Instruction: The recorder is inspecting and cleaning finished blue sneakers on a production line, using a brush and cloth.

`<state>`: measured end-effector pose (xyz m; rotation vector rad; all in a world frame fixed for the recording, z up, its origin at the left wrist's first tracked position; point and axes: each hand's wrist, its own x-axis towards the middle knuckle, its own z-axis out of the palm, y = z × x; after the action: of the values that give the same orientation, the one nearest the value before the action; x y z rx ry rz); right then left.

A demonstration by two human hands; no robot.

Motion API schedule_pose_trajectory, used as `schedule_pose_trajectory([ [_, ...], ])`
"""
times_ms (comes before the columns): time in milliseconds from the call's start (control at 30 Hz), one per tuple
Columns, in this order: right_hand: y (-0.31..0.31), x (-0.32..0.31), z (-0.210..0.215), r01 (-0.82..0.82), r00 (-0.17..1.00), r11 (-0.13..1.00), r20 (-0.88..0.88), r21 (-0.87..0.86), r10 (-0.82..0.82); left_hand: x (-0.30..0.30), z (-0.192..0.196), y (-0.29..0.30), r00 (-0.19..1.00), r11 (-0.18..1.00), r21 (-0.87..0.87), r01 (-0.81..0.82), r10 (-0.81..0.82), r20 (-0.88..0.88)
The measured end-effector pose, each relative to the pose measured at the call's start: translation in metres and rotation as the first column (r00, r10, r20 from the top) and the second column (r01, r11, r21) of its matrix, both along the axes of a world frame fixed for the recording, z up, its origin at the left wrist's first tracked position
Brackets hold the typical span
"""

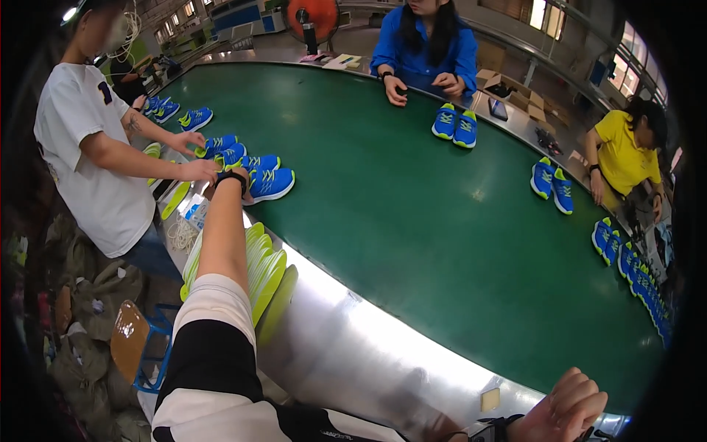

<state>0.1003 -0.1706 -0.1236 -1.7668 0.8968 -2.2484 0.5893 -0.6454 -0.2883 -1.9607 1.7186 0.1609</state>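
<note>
Stretched far forward, my left hand point(244, 175) is closed at the heel of a blue sneaker point(273, 184) with a white sole; its fingers are partly hidden by my wrist and dark wristband. Another blue sneaker point(264, 162) with lime trim lies just behind that one. My right hand point(567, 407) is near the lower right edge, fingers curled in, with nothing visible in them. Below my left forearm, lime-green insoles point(266, 274) stand in a fanned stack on the metal edge point(331, 331).
A co-worker in white point(96, 147) handles blue sneakers point(221, 149) at the left. Across the green belt point(383, 221), a person in blue point(427, 51) faces a sneaker pair point(454, 127). At right are more pairs point(552, 186) and a person in yellow point(626, 151). A stool point(132, 342) stands lower left.
</note>
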Motion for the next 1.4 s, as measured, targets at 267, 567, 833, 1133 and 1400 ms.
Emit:
schedule_pose_trajectory([
  [267,0.013,0.022,-0.011,0.132,0.988,0.971,-0.112,0.198,-0.111,-0.07,0.07,0.04,0.922,0.957,-0.272,0.104,-0.196,-0.334],
  [567,0.018,0.026,-0.114,0.043,0.956,0.488,-0.179,0.872,0.234,-0.208,0.137,0.292,0.484,0.831,-0.313,0.459,-0.53,-0.696],
  [833,0.094,0.055,-0.161,0.285,0.947,0.42,-0.32,0.861,0.013,-0.207,0.013,0.477,0.172,0.984,-0.168,-0.06,-0.156,-0.973],
  [1133,0.089,0.048,-0.178,-0.196,0.97,0.423,0.238,0.885,-0.05,-0.219,-0.031,0.456,-0.189,0.998,0.017,0.055,0.027,-0.982],
  [1400,0.104,0.065,-0.198,-0.682,0.595,0.523,0.803,0.511,-0.009,-0.233,-0.021,0.482,-0.59,0.859,0.461,0.224,0.496,-0.637],
])
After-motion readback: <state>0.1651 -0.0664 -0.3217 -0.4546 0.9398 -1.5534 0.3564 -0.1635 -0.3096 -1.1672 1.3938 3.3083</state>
